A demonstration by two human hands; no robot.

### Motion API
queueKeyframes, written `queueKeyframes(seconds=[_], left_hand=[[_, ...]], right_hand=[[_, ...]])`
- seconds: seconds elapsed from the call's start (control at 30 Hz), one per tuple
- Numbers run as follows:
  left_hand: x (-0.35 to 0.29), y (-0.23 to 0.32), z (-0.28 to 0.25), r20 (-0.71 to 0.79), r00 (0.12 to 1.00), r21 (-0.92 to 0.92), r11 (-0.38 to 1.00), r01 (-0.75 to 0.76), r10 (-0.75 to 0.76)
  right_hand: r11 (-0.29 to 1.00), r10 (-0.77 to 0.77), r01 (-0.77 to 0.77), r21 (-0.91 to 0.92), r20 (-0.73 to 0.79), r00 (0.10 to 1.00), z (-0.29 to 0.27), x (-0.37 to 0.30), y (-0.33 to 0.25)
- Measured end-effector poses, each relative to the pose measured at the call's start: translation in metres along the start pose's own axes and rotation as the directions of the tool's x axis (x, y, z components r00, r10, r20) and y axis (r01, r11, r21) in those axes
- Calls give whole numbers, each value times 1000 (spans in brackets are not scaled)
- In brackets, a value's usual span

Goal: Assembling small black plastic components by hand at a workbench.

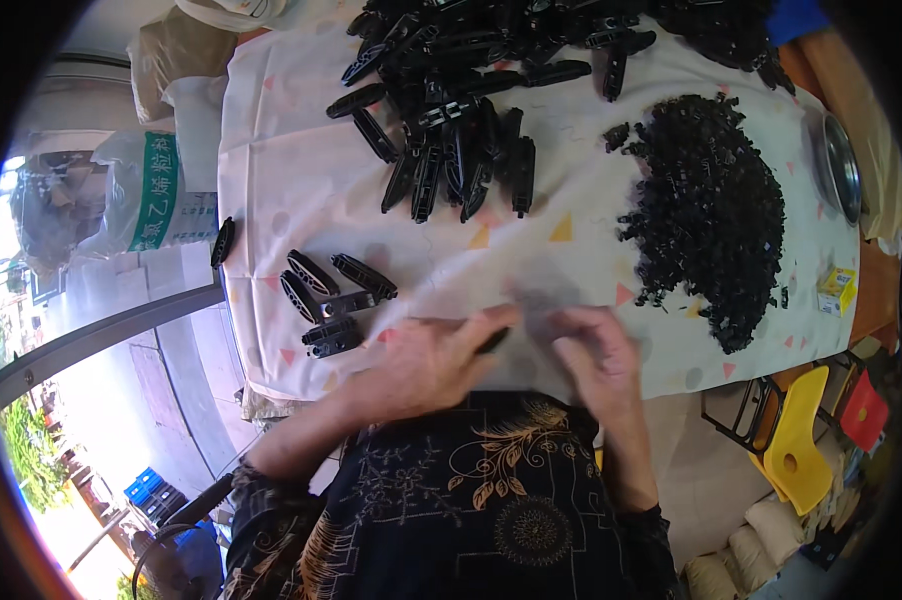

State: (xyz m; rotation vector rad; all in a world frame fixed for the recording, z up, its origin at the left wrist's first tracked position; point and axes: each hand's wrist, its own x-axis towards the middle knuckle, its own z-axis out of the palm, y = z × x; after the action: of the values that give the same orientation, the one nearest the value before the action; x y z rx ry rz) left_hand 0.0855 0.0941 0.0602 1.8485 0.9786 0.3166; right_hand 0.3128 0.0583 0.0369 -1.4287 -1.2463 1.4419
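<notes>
The left hand (441,358) is closed around a dark part (494,341), of which only a small stretch shows past the fingers; that stretch slants from near left to far right, but the rest is covered, so its full length cannot be told. The right hand (603,362) is just to the right of it, blurred, its thumb and fingers curled toward the left hand with a gap between them; I cannot tell whether it pinches anything small.

To the left of the left hand, and nearer to it than to the right, is a small group of long black parts (311,272). The three farther ones point from far left to near right, while the nearest black part (333,338) lies roughly crosswise.

To the right and farther off, the heap of small black pieces (711,220) is clearly on the right hand's side, stretched from far to near, its near end to the right of that hand.

Straight ahead, well apart from both hands, long black parts are piled (451,130) at the far side of the tablecloth (561,270). A small yellow box (836,290) and a metal bowl (841,168) sit beyond the heap, by the right edge.
</notes>
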Motion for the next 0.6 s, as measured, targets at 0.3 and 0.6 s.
queueKeyframes(seconds=[0.3,0.6], left_hand=[[19,-3,-53,-366,929,597,779,193,50],[59,-35,-63,-449,893,598,729,332,-38]], right_hand=[[408,-473,26,-913,-187,861,-54,15,5],[468,-398,-49,-883,-260,880,-64,2,10]])
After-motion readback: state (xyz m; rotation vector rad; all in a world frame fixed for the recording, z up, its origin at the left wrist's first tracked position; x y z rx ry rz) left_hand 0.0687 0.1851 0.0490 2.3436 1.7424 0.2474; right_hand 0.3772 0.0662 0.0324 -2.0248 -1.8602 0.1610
